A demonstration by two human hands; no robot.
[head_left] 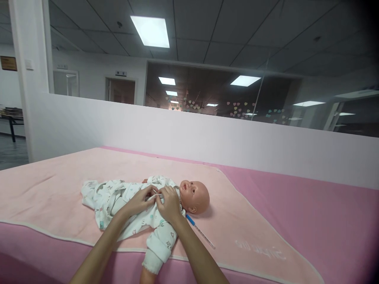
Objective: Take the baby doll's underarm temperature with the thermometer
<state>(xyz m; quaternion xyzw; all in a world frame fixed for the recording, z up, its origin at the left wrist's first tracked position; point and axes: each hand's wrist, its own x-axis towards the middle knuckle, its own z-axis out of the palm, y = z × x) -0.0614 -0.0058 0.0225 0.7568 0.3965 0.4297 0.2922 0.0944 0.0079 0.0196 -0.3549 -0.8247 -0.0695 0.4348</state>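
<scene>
Doll (194, 195) lies on its back on a peach towel (59, 189) spread over a pink bed (310, 221). Its long axis runs across the view, with the head to the person's right and the legs to the left. It wears a white printed romper (118, 199), and one sleeve trails toward the person, reaching the towel's near edge.

Both hands meet over the chest, just below the chin. The left hand (137, 202) comes in from the leg side and the right hand (169, 204) from the head side, so the right is nearer the head. Each grip is pressed together, pinching the romper's front edge where the two sides meet. The fingertips of the two hands almost touch.

A thermometer (200, 232) lies on the towel just beside the right forearm, below the head and apart from both hands.
</scene>
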